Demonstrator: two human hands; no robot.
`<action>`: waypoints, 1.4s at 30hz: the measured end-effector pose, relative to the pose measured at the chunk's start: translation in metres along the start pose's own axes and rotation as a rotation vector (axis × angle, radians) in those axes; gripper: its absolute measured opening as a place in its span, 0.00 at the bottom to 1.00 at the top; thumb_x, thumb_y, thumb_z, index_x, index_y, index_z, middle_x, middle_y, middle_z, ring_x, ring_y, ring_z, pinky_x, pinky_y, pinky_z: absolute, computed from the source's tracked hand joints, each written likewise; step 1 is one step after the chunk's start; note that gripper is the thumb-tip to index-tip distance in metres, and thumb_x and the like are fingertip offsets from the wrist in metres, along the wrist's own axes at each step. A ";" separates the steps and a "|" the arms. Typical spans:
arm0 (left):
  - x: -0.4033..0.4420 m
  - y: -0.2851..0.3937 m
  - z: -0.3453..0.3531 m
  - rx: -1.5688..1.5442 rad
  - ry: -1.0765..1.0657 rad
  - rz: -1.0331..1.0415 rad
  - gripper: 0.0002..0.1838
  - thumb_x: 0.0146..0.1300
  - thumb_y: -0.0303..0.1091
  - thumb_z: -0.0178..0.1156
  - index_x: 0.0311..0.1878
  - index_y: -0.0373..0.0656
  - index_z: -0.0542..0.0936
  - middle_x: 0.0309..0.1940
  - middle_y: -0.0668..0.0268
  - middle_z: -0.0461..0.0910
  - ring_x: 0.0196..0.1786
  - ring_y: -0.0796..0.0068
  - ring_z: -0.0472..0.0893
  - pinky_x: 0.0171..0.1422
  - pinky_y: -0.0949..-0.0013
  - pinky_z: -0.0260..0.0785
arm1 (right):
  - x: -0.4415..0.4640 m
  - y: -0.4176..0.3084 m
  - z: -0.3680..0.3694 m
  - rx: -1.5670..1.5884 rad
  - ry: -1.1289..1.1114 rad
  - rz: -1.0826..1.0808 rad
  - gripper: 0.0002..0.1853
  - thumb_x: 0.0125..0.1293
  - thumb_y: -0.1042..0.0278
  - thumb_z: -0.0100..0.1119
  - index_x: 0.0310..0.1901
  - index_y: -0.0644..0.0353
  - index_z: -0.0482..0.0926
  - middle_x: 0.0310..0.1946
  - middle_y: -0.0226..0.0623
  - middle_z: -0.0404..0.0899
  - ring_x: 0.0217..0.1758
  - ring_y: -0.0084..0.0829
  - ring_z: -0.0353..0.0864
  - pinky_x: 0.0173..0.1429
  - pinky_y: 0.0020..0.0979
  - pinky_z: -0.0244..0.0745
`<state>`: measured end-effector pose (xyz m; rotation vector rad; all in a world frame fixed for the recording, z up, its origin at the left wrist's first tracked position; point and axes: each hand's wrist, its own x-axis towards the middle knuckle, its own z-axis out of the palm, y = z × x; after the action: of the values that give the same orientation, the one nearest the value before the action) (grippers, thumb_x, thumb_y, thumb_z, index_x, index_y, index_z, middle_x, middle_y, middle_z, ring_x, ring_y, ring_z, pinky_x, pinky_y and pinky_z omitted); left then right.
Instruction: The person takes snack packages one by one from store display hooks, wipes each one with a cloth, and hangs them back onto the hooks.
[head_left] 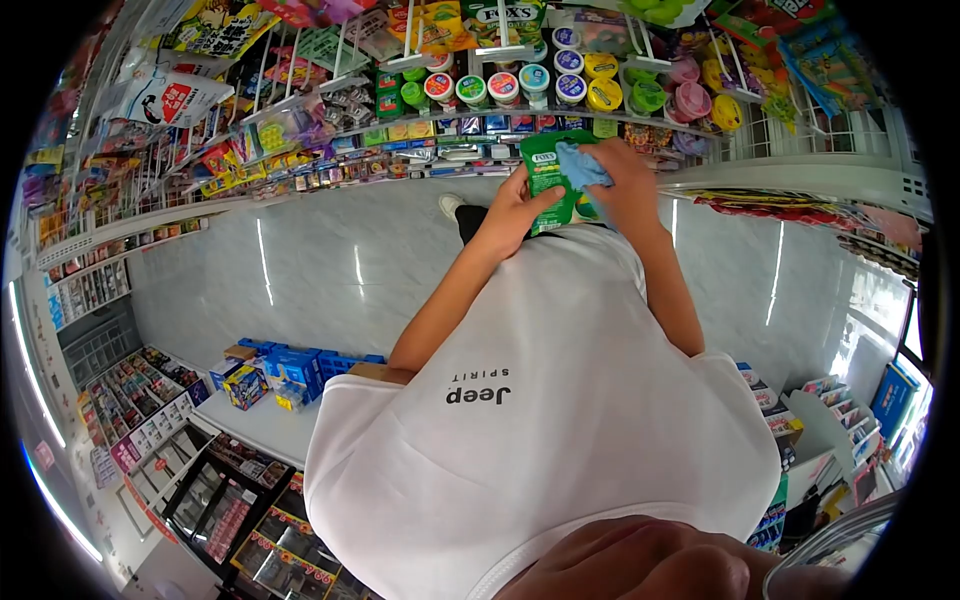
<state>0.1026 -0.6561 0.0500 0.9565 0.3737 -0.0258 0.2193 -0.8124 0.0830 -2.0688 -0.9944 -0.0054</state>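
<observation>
A green FOX'S candy bag (544, 177) is held upright in front of my waist, facing the shelf. My left hand (510, 213) is closed on its left edge, with the thumb across the front. Bunched in the fingers of my right hand (628, 184) is a light blue cloth (580, 165), which lies against the upper right part of the bag's front. The cloth and hand hide some of the print there. Just beyond the bag, small round candy tubs (503, 86) with coloured lids stand in rows on the shelf.
Hanging snack bags (170, 100) and packed candy shelves (400, 140) curve across in front. Below is a grey tiled floor (330, 260). Blue boxes (293, 370) stand on a white counter (240, 425) behind me to the left; more goods stand behind to the right.
</observation>
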 end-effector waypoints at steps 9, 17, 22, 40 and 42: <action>0.002 -0.006 -0.004 0.421 0.042 0.141 0.23 0.65 0.21 0.61 0.64 0.41 0.71 0.51 0.70 0.78 0.52 0.78 0.76 0.58 0.73 0.69 | -0.006 -0.019 0.017 0.028 -0.036 0.014 0.23 0.47 0.76 0.69 0.48 0.53 0.82 0.41 0.36 0.79 0.43 0.41 0.81 0.43 0.37 0.78; 0.001 0.004 0.006 0.037 0.070 0.066 0.20 0.68 0.25 0.60 0.62 0.40 0.70 0.51 0.67 0.79 0.51 0.79 0.78 0.55 0.70 0.74 | -0.012 0.006 0.015 0.081 0.037 0.160 0.22 0.50 0.76 0.68 0.51 0.57 0.81 0.44 0.39 0.81 0.45 0.43 0.83 0.47 0.37 0.78; 0.003 0.008 -0.005 -0.204 0.113 -0.067 0.18 0.74 0.29 0.51 0.64 0.40 0.68 0.56 0.64 0.77 0.53 0.78 0.79 0.56 0.69 0.74 | -0.020 0.003 0.021 0.217 0.072 0.167 0.22 0.54 0.76 0.66 0.53 0.61 0.79 0.48 0.43 0.83 0.48 0.42 0.84 0.51 0.35 0.78; 0.010 0.011 -0.007 -0.133 -0.002 0.023 0.22 0.66 0.27 0.64 0.62 0.41 0.71 0.53 0.66 0.80 0.56 0.76 0.79 0.63 0.69 0.70 | -0.023 0.016 0.035 0.852 0.130 0.531 0.14 0.67 0.75 0.59 0.54 0.66 0.78 0.44 0.33 0.84 0.44 0.19 0.80 0.51 0.25 0.75; 0.018 0.008 -0.013 -0.117 0.119 0.032 0.21 0.65 0.26 0.66 0.60 0.41 0.73 0.51 0.68 0.81 0.53 0.77 0.80 0.60 0.70 0.71 | -0.021 0.019 0.036 0.834 0.202 0.578 0.14 0.68 0.75 0.60 0.54 0.66 0.78 0.43 0.34 0.85 0.44 0.19 0.80 0.50 0.25 0.75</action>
<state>0.1175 -0.6385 0.0441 0.8507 0.4648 0.0819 0.2061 -0.8088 0.0394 -1.4556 -0.1709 0.4186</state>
